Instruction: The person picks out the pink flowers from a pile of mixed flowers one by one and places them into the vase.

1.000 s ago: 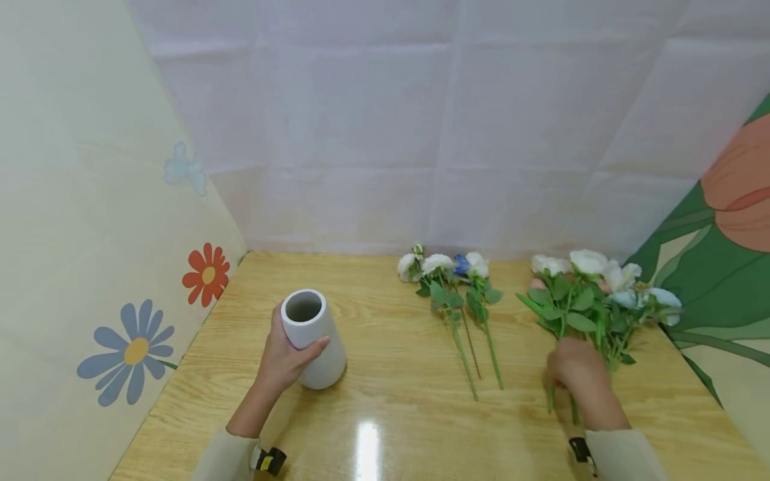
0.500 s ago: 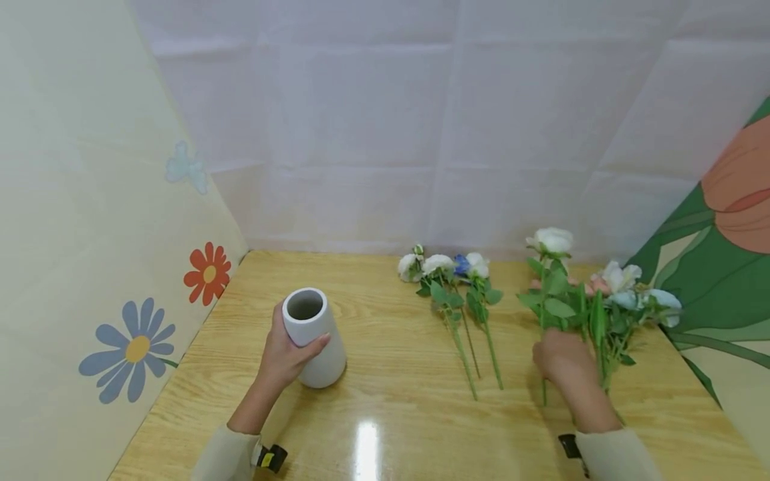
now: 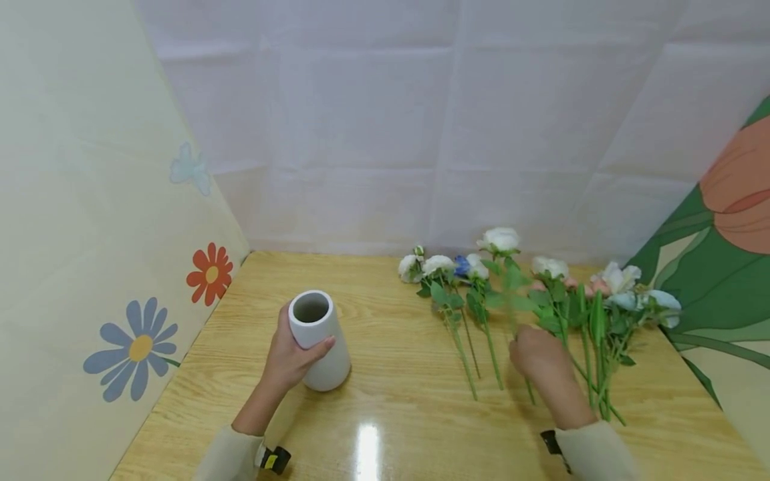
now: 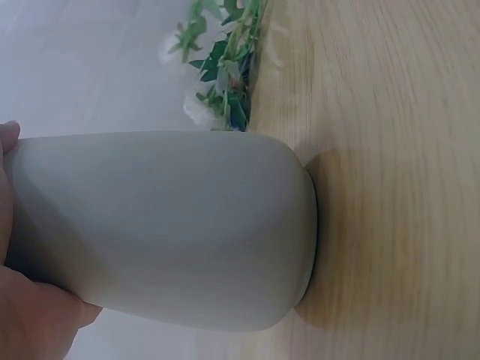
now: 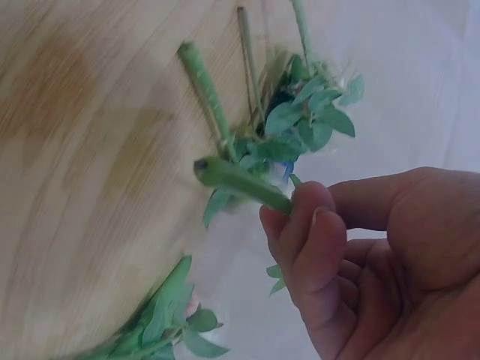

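Creased, pale cloth [image 3: 361, 133] is hanging behind a glossy wood-grain table [image 3: 415, 434], above which a white rose [image 3: 500, 239] is hovering between a small group of flowers [image 3: 439, 265] and a larger bunch [image 3: 597, 317], both lying down. The right hand [image 3: 538, 354] is pinching the rose's green stem [image 5: 244, 184], its lower end sticking out; the left hand [image 3: 290, 351] is gripping a smooth, tapering white vase [image 3: 327, 357] resting on the table.

Tbl [image 3: 368, 451] glare, soft shadows, sl. blur

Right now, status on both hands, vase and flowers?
Left hand grips vase, mouth uncovered. Right hand pinches white flower by its stem. Loose flowers lie between vase and right hand.
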The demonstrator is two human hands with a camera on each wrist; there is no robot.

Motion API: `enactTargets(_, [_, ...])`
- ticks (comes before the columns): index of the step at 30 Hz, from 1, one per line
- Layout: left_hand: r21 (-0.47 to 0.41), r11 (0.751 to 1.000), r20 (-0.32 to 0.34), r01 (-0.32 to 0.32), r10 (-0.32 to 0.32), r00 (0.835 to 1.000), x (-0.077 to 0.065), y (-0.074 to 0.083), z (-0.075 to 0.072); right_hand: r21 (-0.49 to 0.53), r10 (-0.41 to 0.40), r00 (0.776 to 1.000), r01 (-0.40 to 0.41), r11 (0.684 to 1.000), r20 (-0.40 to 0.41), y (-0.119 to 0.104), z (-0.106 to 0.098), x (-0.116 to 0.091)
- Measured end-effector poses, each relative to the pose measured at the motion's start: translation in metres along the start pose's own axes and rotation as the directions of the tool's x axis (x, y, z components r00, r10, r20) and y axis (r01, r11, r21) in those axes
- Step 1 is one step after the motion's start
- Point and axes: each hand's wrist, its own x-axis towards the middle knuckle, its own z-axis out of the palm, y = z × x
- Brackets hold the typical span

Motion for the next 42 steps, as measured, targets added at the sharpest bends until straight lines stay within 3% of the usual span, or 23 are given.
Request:
enactTargets(5, [-0.004,1.0,0.011,0.0,0.0,1.0,-0.001,-0.001,0.003,-0.018,-0.037,0.999,0.036,0.999,-0.023,-0.008,0.006,0.004])
enactTargets(11, [-0.003,0.999,0.008,-0.041,0.041,0.999,-0.001,-0.001,0.006,-0.014,-0.026,1.0,0.025,1.0,-0.017,-0.015,0.013,0.008])
enactTargets(19, [-0.031,0.999,0.037,-0.045,0.046,0.998,-0.002,0.0,0.012,-0.047,-0.035,0.999,0.034,0.998,-0.027,-0.022,0.019,0.014])
enactTargets(42, [-0.077,0.988,0.102,-0.13,0.138,0.985,-0.009,0.004,0.028,-0.024,-0.016,1.0,0.016,1.0,0.02,-0.04,0.032,0.028])
